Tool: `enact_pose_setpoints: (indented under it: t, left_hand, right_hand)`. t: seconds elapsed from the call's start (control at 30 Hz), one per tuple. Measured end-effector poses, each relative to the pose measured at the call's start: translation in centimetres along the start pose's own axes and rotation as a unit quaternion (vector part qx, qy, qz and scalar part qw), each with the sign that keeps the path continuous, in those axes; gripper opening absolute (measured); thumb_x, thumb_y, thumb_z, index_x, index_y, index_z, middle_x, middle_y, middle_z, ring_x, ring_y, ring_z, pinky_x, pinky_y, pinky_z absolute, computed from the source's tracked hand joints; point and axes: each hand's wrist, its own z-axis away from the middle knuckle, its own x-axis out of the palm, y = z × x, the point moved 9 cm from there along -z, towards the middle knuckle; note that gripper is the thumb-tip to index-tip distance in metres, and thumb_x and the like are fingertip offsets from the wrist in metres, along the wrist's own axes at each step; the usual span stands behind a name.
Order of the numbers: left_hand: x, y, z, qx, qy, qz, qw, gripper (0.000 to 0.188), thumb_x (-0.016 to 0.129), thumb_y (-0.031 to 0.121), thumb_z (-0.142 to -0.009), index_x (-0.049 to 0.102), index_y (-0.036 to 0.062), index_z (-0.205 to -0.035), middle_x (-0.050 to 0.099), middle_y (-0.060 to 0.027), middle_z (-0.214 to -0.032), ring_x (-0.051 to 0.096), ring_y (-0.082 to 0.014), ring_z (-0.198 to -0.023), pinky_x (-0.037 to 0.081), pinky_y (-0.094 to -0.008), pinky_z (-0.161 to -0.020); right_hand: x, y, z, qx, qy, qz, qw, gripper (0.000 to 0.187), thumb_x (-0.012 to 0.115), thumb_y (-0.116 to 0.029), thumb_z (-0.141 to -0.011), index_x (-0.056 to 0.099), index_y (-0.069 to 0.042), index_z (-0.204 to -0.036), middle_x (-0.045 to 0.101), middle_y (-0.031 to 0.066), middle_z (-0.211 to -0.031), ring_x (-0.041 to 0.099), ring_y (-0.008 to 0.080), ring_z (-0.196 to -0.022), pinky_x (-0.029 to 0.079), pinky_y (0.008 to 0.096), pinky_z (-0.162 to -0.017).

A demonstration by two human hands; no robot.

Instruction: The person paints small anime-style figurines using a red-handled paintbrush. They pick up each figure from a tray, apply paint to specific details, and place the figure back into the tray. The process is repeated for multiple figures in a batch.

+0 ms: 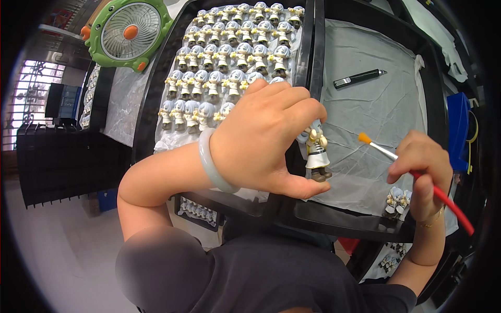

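Observation:
Between the thumb and fingers of my left hand [271, 135] is a small painted figurine [316, 154] with pale hair, a white outfit and brown boots. It is upright, gripped at head and feet, and its head is partly hidden by my fingers. My right hand [425, 167] grips a paintbrush [449, 203] with a red handle; its orange bristles point left toward the figurine, apart from it. Just below my right hand, a few similar figurines [397, 202] stand in the corner of the right tray [376, 120].
At left, a black tray [143, 125] holds rows of similar figurines [224, 55]. A black pen-like tool [360, 78] lies on the right tray's grey liner. A green fan [130, 34] stands at the upper left. Beyond the right tray is a blue bin [458, 133].

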Motion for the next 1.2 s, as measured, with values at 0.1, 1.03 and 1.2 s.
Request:
enact_pose_setpoints:
  t: [0.1, 1.03, 1.2]
  left_hand:
    - [0.4, 0.2, 0.1, 0.009, -0.006, 0.003, 1.000, 0.060, 0.074, 0.043, -0.050, 0.053, 0.0039, -0.091, 0.053, -0.0081, -0.080, 0.049, -0.0237, -0.070, 0.033, -0.0304, -0.063]
    - [1.7, -5.8, 4.5, -0.094, -0.089, -0.063, 0.990, 0.059, 0.070, 0.021, -0.052, 0.045, 0.0076, -0.104, 0.053, -0.0089, -0.090, 0.051, -0.0244, -0.088, 0.032, -0.0358, -0.080]
    - [4.1, -5.5, 4.0, -0.082, -0.102, -0.142, 0.981, 0.063, 0.074, 0.017, -0.052, 0.046, 0.0109, -0.109, 0.043, -0.0087, -0.105, 0.041, -0.0276, -0.101, 0.031, -0.0385, -0.085]
  right_hand:
    - [1.2, -0.8, 0.1, -0.032, -0.033, -0.011, 0.999, 0.029, 0.046, -0.030, -0.078, 0.059, -0.004, -0.076, 0.054, 0.0042, -0.059, 0.048, 0.0180, -0.051, 0.038, 0.0274, -0.047]
    - [-3.1, 0.3, 0.4, 0.016, 0.070, 0.052, 0.996, 0.039, 0.030, -0.033, -0.090, 0.052, -0.002, -0.083, 0.047, 0.0040, -0.060, 0.044, 0.0098, -0.056, 0.032, 0.0211, -0.054]
    - [-4.8, -0.9, 0.9, 0.006, 0.073, 0.117, 0.990, 0.041, 0.028, -0.033, -0.091, 0.052, 0.000, -0.088, 0.047, 0.0051, -0.060, 0.044, 0.0105, -0.058, 0.033, 0.0212, -0.056]
